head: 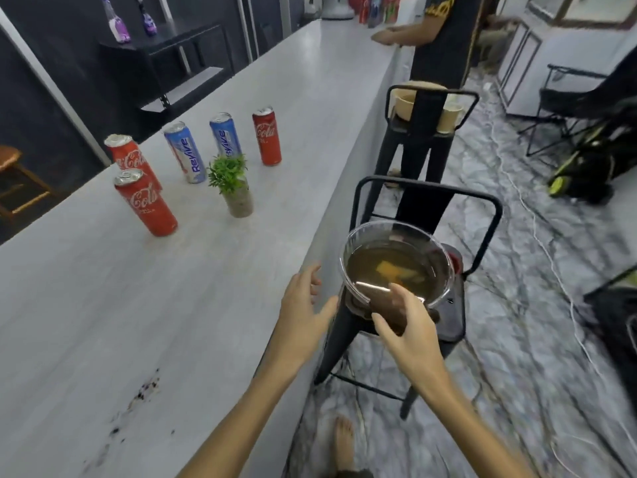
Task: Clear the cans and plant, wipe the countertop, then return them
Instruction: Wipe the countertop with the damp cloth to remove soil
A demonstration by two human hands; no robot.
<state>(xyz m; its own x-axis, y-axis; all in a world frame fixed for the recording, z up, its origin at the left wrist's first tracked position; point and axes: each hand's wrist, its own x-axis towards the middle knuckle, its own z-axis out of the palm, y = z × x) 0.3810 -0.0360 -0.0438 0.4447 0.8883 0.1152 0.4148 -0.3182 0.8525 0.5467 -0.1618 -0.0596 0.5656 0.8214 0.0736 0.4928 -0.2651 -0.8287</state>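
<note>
Several cans stand on the long grey countertop (172, 305): three red cola cans (146, 203) (132, 158) (267, 138) and two blue-and-white Revive cans (186, 153) (225, 136). A small green plant (234, 188) in a grey pot stands in front of them. Dark specks of dirt (144, 395) mark the near counter. A clear bowl (396, 263) of brownish water with an orange cloth in it sits on a black stool (448, 326) beside the counter. My left hand (303, 305) is open near the counter's edge. My right hand (410, 326) is open, just below the bowl's near rim.
A second black stool (424, 132) with cups stands further along. Another person (441, 32) leans on the far counter near more cans (375, 8). Cables run over the marbled floor (517, 339). My bare foot (344, 443) is below.
</note>
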